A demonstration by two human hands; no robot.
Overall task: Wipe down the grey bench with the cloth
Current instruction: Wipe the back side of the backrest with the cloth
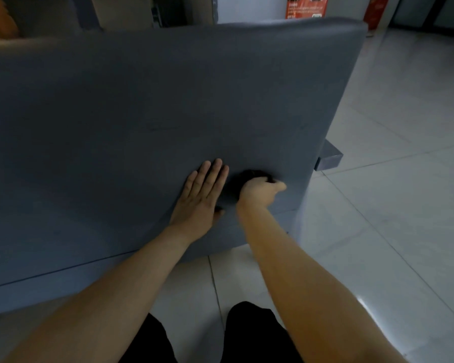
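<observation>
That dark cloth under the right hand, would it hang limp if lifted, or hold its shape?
Probably limp: the cloth is bunched up in the right hand. Likely light: one hand mostly covers it. It may drag on the matte-looking grey bench.

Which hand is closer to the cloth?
Right. The right hand grips the dark cloth against the grey bench; the left hand lies flat on the bench just to the cloth's left.
</observation>
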